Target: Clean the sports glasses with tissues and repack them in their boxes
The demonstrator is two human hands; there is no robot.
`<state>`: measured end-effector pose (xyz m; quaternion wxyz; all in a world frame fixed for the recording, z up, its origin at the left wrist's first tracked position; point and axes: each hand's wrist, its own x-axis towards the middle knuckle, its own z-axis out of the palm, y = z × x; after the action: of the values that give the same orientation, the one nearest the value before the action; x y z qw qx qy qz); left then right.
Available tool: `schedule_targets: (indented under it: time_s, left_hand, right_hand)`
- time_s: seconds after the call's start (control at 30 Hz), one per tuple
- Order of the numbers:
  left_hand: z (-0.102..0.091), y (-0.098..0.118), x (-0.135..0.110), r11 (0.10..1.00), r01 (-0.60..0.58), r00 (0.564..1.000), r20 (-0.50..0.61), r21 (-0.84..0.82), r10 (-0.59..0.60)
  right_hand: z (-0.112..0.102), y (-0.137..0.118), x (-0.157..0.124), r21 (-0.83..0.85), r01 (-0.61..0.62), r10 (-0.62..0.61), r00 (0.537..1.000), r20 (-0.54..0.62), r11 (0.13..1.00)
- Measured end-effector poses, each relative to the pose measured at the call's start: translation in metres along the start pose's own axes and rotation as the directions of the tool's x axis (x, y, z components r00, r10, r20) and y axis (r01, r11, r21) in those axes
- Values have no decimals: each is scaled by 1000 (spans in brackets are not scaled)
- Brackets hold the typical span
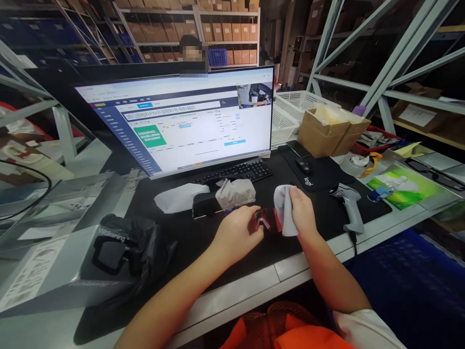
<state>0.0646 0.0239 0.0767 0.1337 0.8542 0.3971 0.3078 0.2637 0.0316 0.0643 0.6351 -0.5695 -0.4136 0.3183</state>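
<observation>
Red-tinted shield glasses (272, 220) are held low over the black desk mat, the clear nose piece facing me. My left hand (240, 232) is closed around their left end. In my right hand (303, 211), thumb and fingers pinch a pale wiping cloth (285, 213), which is folded over the right end of the lens and hides it. Just beyond my left hand lie a crumpled grey fabric pouch (240, 194), a black item (204, 204) that looks like a case, and a flat whitish pouch (178, 198).
A monitor (196, 126) stands behind a black keyboard (250, 169). To the right are a mouse (302, 167), a barcode scanner (348, 208) and a cardboard box (321, 133). On the left sit a grey box (47, 271) and black plastic wrapping (156, 242). A person (192, 51) is behind the monitor.
</observation>
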Motion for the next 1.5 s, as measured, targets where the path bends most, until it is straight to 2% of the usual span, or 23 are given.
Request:
schedule_targets:
  time_s: [0.1,0.17,0.2,0.27,0.33,0.37,0.43,0.5,0.57,0.63,0.77,0.9,0.93,0.97,1.07,1.1,1.13,1.23,1.27,1.3,1.4,1.43,1.5]
  left_hand:
    - [-3,-1,1,999,1,999,-52,-48,-4]
    - [-4,-1,1,998,-4,997,-80,-60,-1]
    - [-4,-2,1,998,-6,996,-87,-58,1]
    - [-4,-2,0,999,-6,996,-94,-40,2]
    - [-2,-3,0,1000,-6,995,-98,-20,4]
    - [-2,-3,-1,1000,-6,995,-101,-15,4]
    - [-2,-4,-1,1000,4,994,-110,-21,-6]
    - [-3,-3,0,998,33,993,-111,-45,-38]
    - [-5,-2,1,994,80,991,-103,-72,-87]
    - [-8,-1,2,988,128,987,-85,-88,-135]
    - [-14,-1,3,976,178,981,-60,-122,-186]
    - [-22,-5,3,963,191,976,-68,-188,-207]
    - [-24,-6,3,963,196,974,-78,-184,-213]
    - [-25,-7,3,964,201,972,-87,-173,-219]
    - [-26,-8,3,968,208,968,-111,-141,-224]
    - [-26,-8,3,968,206,969,-110,-141,-222]
    - [-26,-8,3,969,202,970,-109,-142,-218]
    - [-27,-6,3,973,191,973,-107,-132,-205]
    - [-27,-6,3,974,191,973,-104,-124,-204]
    - [-28,-6,3,974,194,973,-102,-118,-206]
    - [-30,-6,4,973,205,969,-116,-101,-216]
    - [-30,-7,5,973,208,968,-125,-97,-219]
    - [-30,-8,5,973,213,966,-129,-84,-222]
  right_hand:
    - [-1,6,10,242,-205,225,972,-62,948]
    - [-2,9,13,354,-250,291,955,-65,901]
    - [-2,9,13,377,-234,281,957,-74,896]
    - [-2,9,8,356,-136,192,973,-127,924]
    - [-1,7,-1,249,9,40,981,-190,969]
    - [-1,6,-6,171,85,-50,979,-199,982]
    - [1,6,-17,12,243,-239,962,-134,970]
    - [5,6,-24,-95,420,-422,907,5,902]
    - [10,7,-28,-142,581,-569,814,121,801]
    - [14,8,-30,-171,678,-657,735,167,715]
    - [19,11,-37,-237,779,-744,625,235,580]
    - [19,16,-42,-218,872,-793,490,363,439]
    - [19,18,-41,-214,879,-801,477,363,427]
    - [20,21,-39,-225,871,-803,490,340,436]
    - [22,27,-35,-292,798,-787,588,186,527]
    - [23,29,-35,-301,782,-784,603,148,545]
    - [23,30,-35,-299,784,-789,599,135,544]
    - [24,32,-38,-279,845,-832,516,203,456]
    - [24,32,-38,-289,852,-835,503,222,437]
    - [23,33,-37,-310,844,-831,511,220,437]
    - [22,34,-32,-374,770,-790,597,140,516]
    - [22,34,-31,-373,763,-785,607,128,528]
    - [22,32,-33,-341,798,-802,572,172,496]
